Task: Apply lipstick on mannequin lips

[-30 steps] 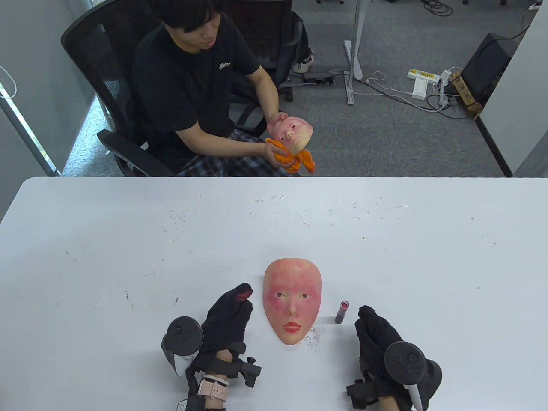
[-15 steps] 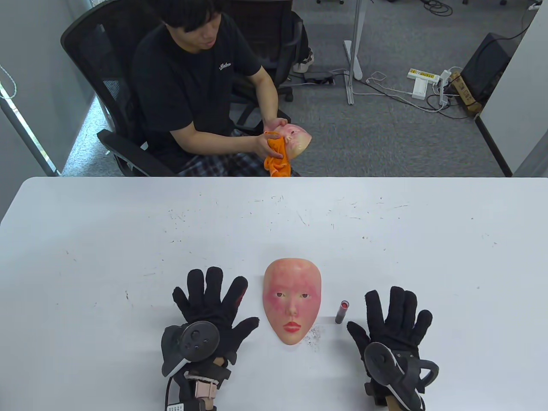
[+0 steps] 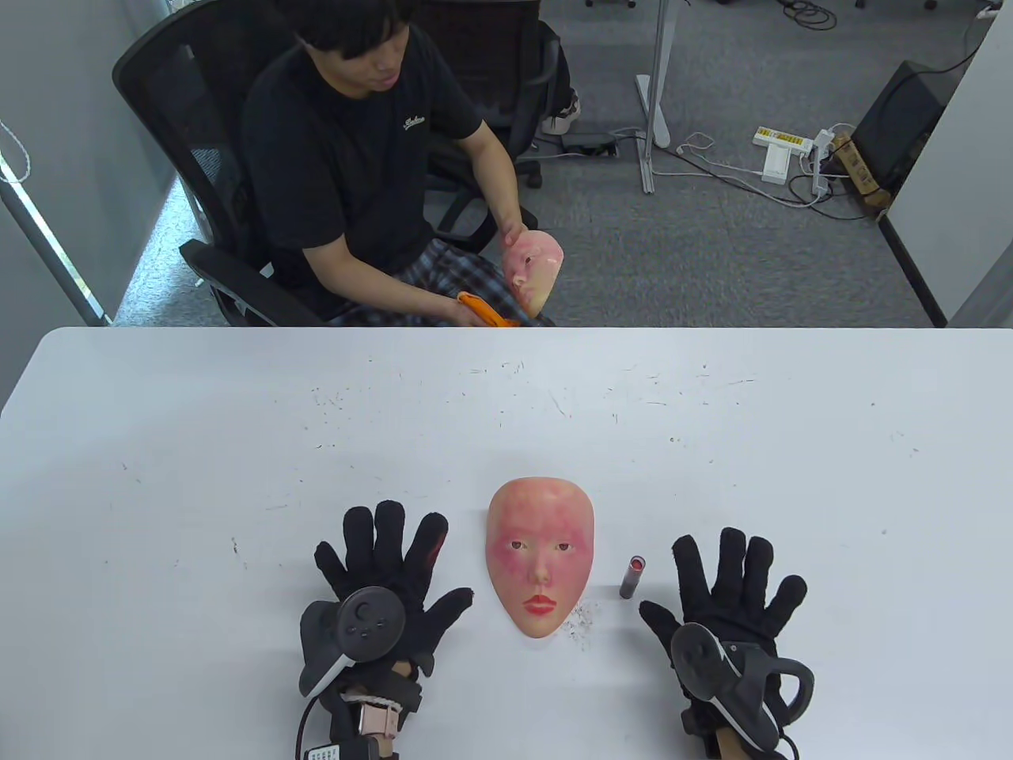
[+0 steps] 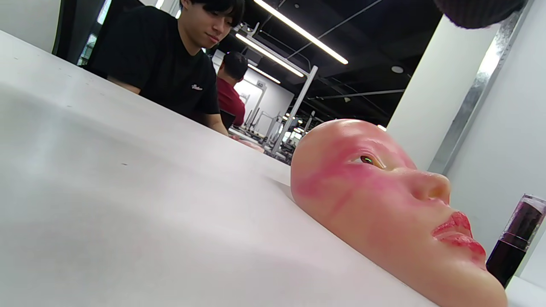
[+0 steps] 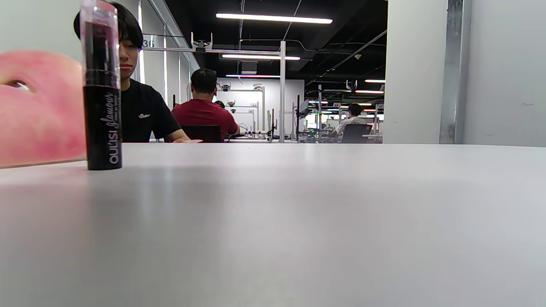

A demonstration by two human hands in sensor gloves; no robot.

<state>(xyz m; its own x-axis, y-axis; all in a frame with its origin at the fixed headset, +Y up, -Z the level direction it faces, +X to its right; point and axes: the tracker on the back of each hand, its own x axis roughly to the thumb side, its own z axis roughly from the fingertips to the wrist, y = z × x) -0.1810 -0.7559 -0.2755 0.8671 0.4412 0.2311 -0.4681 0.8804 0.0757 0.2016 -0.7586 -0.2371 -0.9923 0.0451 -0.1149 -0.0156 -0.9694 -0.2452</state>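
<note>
A pink mannequin face point(image 3: 540, 564) lies face up on the white table point(image 3: 237, 443), its lips point(image 3: 540, 604) red; it also shows in the left wrist view point(image 4: 384, 204) and at the left edge of the right wrist view point(image 5: 38, 106). A dark capped lipstick tube point(image 3: 631, 577) stands upright just right of it, seen too in the right wrist view point(image 5: 102, 91) and the left wrist view point(image 4: 516, 238). My left hand point(image 3: 388, 574) lies flat, fingers spread, left of the face. My right hand point(image 3: 732, 590) lies flat, fingers spread, right of the lipstick. Both hold nothing.
Dark crumbs point(image 3: 582, 621) lie on the table by the face's chin. A seated person point(image 3: 356, 158) beyond the far edge holds a second mannequin face point(image 3: 534, 269) and an orange cloth point(image 3: 483, 310).
Both hands turned from lying on edge to flat with fingers spread, then shifted slightly. The person across lowered the orange cloth from the second face.
</note>
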